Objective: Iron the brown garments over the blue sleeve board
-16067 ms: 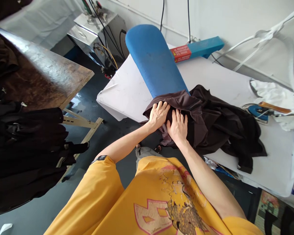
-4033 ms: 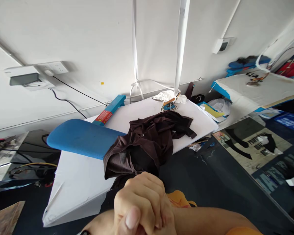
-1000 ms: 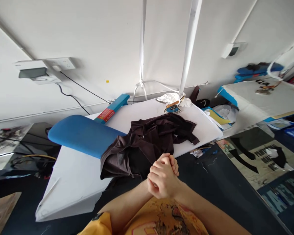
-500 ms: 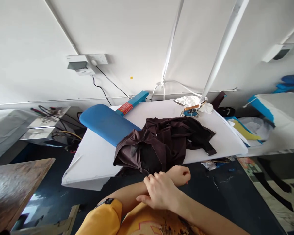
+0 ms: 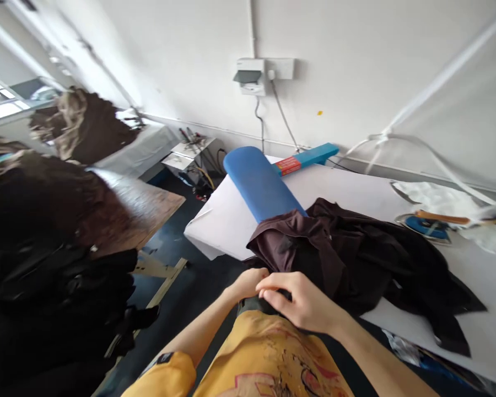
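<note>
My left hand (image 5: 251,282) is closed in a loose fist in front of my waist, at the near edge of the pressing table (image 5: 219,226). Beside it, my right hand (image 5: 300,300) has its fingers extended and its thumb apart, with the fingertips close to the left hand; nothing shows in it. Just beyond both hands lies a dark brown garment (image 5: 355,248), crumpled, its open end by the narrow end of a blue padded ironing board (image 5: 264,184). Neither hand visibly grips the garment.
An iron (image 5: 427,227) with a wooden handle stands on the table's right, near white cloth (image 5: 438,196). On the left, dark garments (image 5: 53,248) are heaped by a wooden tabletop (image 5: 149,207). A metal box (image 5: 194,154) with cables and a wall switch box (image 5: 250,76) are behind.
My view has swung left, bringing the garment heaps into sight. The right hand has come off the left forearm, and both hands are now close together at my waist.
</note>
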`<state>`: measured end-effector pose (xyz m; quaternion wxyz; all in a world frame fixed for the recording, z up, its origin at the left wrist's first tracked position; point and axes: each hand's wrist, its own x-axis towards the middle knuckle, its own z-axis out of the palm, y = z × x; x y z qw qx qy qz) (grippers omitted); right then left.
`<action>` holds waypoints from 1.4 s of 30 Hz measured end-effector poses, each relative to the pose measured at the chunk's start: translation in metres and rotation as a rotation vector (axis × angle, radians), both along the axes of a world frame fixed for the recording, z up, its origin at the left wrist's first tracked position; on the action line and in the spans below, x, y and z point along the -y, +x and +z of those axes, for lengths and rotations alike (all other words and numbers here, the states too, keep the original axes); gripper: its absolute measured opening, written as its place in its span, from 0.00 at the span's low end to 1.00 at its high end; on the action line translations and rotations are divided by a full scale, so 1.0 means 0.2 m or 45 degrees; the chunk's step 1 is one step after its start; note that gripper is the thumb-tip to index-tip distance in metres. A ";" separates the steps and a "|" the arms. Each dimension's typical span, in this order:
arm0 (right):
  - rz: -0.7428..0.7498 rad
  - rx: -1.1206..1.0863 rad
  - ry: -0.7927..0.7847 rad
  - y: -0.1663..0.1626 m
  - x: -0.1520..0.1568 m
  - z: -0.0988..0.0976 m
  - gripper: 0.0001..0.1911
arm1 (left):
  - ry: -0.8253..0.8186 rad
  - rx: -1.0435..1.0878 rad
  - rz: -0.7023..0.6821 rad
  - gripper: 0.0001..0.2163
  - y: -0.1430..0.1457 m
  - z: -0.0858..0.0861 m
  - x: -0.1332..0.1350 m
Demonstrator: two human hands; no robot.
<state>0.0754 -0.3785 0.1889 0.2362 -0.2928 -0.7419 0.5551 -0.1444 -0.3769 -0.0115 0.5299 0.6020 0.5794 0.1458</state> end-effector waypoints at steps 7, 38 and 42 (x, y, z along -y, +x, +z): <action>0.013 0.358 0.180 -0.31 -0.65 -0.11 0.18 | -0.205 -0.747 0.418 0.10 -1.13 -0.13 0.18; 0.635 1.862 -0.931 -1.76 -1.44 -1.65 0.33 | 0.165 -1.487 0.553 0.10 -3.17 -0.68 -0.50; 0.626 1.800 -1.073 -1.74 -1.46 -1.65 0.32 | 0.137 -1.485 0.538 0.10 -3.17 -0.68 -0.50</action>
